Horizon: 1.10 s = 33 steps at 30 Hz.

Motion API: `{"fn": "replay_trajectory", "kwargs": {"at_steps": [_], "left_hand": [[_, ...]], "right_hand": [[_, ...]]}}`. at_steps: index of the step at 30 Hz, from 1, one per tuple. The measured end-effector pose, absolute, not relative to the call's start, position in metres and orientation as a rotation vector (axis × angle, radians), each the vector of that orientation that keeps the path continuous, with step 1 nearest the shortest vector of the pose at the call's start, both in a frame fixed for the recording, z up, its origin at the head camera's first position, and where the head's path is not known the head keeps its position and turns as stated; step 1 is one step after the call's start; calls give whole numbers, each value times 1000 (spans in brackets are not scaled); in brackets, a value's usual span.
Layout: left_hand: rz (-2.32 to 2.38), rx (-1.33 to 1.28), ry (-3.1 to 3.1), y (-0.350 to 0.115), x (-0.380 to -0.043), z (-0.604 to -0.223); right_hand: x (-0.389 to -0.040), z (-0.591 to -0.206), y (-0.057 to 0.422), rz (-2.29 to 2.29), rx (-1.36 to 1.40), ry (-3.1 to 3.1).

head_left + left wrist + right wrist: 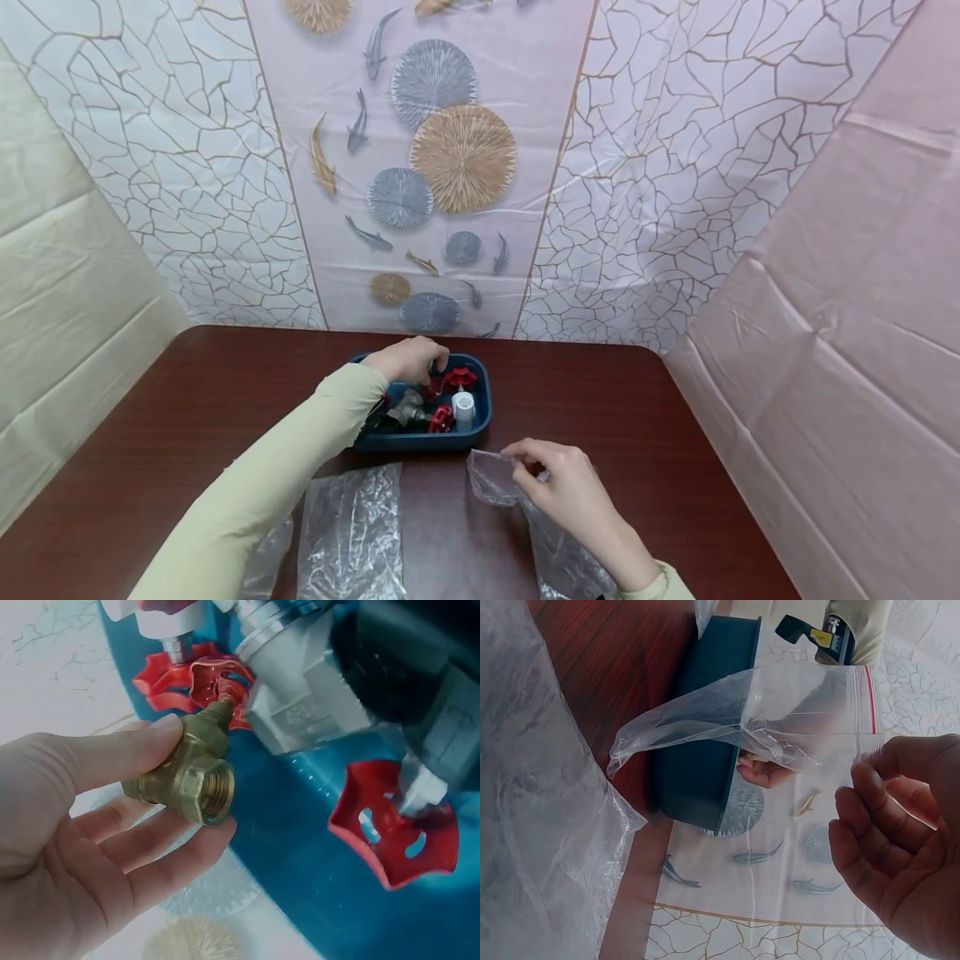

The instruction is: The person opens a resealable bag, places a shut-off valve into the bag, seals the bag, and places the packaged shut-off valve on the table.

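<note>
My left hand (408,360) reaches over the dark blue tray (420,442). In the left wrist view its thumb and fingers grip a brass valve (184,769) with a red handwheel at the far end, close to the tray's other fittings. Near the front right of the tray, my right hand (564,485) pinches a small clear zip bag (802,705) close to its red-lined top edge. The bag hangs unfilled. Inside the tray are a grey metal valve (296,694), another red handwheel (394,832) and a white plastic fitting (463,407).
A large clear plastic bag (351,533) lies flat on the dark brown table (697,467) in front of the tray. More clear plastic (566,554) lies under the right forearm. A patterned cloth wall (465,250) stands behind the table, with plain cloth at both sides.
</note>
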State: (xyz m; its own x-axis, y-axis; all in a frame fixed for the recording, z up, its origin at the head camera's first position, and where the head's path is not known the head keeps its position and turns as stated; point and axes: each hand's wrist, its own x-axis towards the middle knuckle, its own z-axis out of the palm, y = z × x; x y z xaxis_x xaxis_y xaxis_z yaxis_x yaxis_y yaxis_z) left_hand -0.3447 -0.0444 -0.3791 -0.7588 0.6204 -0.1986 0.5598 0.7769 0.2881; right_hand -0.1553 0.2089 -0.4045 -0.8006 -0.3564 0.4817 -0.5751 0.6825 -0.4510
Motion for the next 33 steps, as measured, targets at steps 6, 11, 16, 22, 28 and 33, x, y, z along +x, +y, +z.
{"fn": "replay_trajectory", "kwargs": {"at_steps": [6, 11, 16, 22, 28, 33], "left_hand": [[264, 904, 2687, -37, -345, -389], [343, 891, 2701, -30, -347, -395], [366, 870, 2720, -29, -349, -399], [382, 777, 2723, -33, -347, -400], [414, 800, 2722, -35, -346, -399], [444, 843, 2730, -37, -346, -390]], "right_hand": [[-155, -405, 209, 859, 718, -2567], [-155, -405, 208, 855, 717, -2565], [-155, -406, 208, 852, 726, -2554], [-155, -407, 208, 852, 736, -2538], [-156, -407, 208, 849, 738, -2541], [-157, -405, 208, 847, 728, -2559]]}}
